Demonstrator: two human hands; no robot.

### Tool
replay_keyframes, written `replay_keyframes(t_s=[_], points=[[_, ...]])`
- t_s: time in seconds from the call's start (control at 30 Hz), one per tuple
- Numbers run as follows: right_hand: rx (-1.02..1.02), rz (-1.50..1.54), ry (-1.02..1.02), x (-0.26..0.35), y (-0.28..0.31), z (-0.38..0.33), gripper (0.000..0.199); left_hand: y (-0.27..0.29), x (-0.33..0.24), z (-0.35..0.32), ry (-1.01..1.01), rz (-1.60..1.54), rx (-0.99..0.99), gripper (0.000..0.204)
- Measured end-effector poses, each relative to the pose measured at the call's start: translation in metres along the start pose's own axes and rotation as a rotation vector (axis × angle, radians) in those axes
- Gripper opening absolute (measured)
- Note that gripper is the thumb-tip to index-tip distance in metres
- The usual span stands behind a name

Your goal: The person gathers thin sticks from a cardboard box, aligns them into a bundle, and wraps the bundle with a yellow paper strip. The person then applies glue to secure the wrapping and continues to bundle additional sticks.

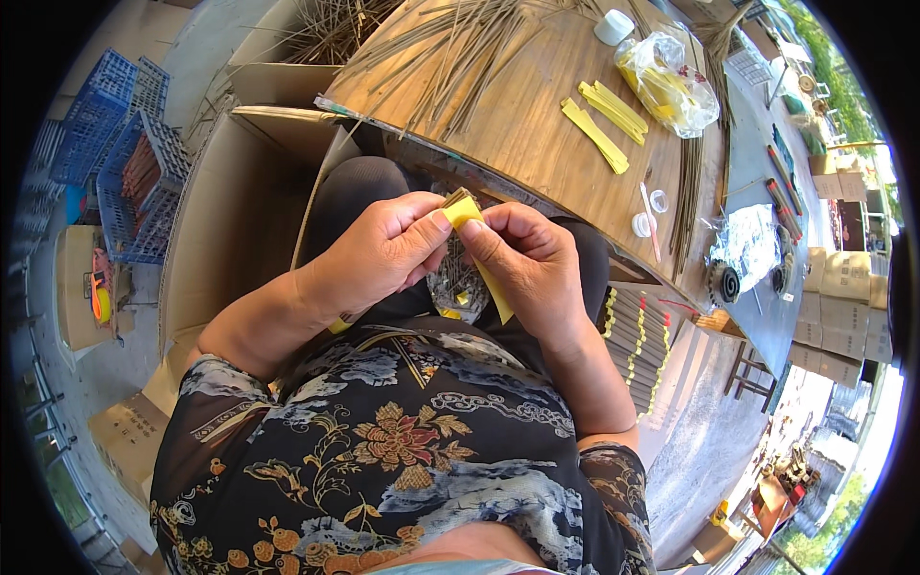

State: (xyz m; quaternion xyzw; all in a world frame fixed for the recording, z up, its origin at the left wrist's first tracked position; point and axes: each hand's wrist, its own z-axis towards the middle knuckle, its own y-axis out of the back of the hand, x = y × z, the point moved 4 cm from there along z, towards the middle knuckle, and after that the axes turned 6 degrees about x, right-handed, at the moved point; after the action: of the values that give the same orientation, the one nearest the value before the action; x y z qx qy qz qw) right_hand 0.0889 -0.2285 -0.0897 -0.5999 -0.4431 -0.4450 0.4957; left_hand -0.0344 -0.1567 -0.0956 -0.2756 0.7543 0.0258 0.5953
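Over my lap, my left hand [398,240] is closed around a bundle of thin brown sticks [457,195], whose ends show between thumb and fingers. A yellow paper strip [463,212] passes around the bundle near that end. My right hand [537,268] pinches this strip between thumb and fingers, and its loose tail [497,290] hangs down below. Most of the bundle is hidden by my left hand and forearm. More yellow strips [613,113] lie in small stacks on the wooden table [537,144] ahead.
Loose brown sticks [470,57] spread over the table's left part. A plastic bag of yellow strips [671,81] and a white bottle [613,27] stand farther right. An open cardboard box [240,201] is at my left. Yellow-banded bundles [637,345] lie at my right.
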Motion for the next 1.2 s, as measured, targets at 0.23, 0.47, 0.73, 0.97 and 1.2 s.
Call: replay_keyframes(t_s=[0.23, 0.47, 0.73, 0.97, 1.2], points=[[-0.005, -0.159, -0.087, 0.011, -0.001, -0.004, 0.019, -0.007, -0.002, -0.006, -0.029, 0.047, 0.007, 0.033], [-0.036, -0.189, -0.08, 0.01, -0.002, -0.005, 0.02, -0.009, -0.002, -0.009, -0.046, 0.095, -0.006, 0.036], [0.027, -0.207, -0.105, 0.013, 0.001, 0.001, 0.021, -0.01, -0.001, -0.01, -0.044, 0.019, 0.022, 0.042], [0.058, -0.257, -0.09, 0.012, 0.002, 0.002, 0.018, -0.009, -0.001, -0.008, -0.074, 0.071, 0.017, 0.037], [0.048, -0.348, -0.112, 0.017, 0.004, 0.001, 0.017, -0.01, 0.0, -0.006, 0.002, -0.033, -0.019, 0.034]])
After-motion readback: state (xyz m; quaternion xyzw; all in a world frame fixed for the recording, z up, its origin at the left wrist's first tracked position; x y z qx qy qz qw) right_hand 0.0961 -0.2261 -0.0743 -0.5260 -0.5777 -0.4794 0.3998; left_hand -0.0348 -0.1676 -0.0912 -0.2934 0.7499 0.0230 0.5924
